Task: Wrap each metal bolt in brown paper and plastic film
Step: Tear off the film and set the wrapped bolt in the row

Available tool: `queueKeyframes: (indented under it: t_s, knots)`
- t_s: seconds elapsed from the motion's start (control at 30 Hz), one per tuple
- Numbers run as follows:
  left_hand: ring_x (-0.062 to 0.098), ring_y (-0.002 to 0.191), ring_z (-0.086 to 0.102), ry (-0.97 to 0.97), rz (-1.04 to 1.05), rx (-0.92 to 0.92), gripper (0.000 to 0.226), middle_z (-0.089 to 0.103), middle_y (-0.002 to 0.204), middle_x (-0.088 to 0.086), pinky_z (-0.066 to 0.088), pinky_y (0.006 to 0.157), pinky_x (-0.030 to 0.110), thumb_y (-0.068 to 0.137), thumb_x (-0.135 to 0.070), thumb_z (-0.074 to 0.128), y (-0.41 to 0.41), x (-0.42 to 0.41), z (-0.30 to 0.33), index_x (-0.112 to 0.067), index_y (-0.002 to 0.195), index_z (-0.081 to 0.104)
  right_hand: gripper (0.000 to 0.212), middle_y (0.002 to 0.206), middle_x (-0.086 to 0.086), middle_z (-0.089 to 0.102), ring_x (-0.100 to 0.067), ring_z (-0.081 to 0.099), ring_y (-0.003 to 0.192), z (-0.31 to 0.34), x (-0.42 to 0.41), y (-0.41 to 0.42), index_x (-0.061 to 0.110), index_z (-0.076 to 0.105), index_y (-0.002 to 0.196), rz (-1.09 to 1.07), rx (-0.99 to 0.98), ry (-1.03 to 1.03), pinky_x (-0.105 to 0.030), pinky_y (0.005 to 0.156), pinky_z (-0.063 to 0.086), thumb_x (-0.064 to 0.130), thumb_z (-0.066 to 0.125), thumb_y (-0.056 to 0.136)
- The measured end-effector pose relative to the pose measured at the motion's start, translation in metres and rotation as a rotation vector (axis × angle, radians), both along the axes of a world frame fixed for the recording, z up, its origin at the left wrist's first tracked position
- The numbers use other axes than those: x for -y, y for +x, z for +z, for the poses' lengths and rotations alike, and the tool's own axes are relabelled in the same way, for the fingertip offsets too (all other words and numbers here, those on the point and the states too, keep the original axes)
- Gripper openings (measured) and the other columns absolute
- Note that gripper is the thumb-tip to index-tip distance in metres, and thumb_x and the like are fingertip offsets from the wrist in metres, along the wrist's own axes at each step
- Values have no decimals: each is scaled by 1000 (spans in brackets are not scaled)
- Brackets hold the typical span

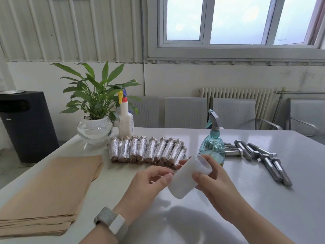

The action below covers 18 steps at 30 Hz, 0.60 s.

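Right hand (211,180) grips the plastic film roll (187,176) above the table; left hand (149,182) picks at its edge. Wrapped bolts (147,150) stacked behind, bare bolts (260,155) waiting right, brown paper (52,189) left.

Both hands on a roll of plastic film above a white table

The right hand (211,180) grips the film roll (186,178); the left hand (149,182) pinches at its edge. Wrapped bolts (147,150) lie in a row behind, bare bolts (260,157) to the right, brown paper (49,194) stacked left.
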State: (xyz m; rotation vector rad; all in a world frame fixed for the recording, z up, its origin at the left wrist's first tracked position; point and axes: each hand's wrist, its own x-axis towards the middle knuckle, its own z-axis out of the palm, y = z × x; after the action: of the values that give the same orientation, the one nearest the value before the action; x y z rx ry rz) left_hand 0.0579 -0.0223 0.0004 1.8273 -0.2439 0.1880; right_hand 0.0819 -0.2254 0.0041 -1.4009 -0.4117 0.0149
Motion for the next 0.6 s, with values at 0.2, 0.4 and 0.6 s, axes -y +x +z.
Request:
queueKeyframes:
  t_s: [0.2,0.4,0.6]
  knots:
    - [8,72,60,-493,83,-171,30,75,86,3,42,66,24,59,-38,79,-1,19,-7,-17,80,79,42,118,-14,67,-39,60,114,2,-2,-2,10,58,117,36,1,109,-49,96,51,7,61,75]
    - [8,68,63,-624,10,-308,24,73,84,5,42,54,22,58,-35,80,0,22,-7,-17,73,76,43,116,-14,67,-38,58,113,3,-4,-6,25,65,108,13,73,31,-54,101,44,21,71,66]
    - [12,75,61,-514,-54,-310,39,73,89,10,42,51,20,71,-37,70,1,17,-6,-4,90,74,45,117,-9,68,-35,59,113,5,-2,-6,27,63,110,34,110,-39,-54,99,46,20,71,66]
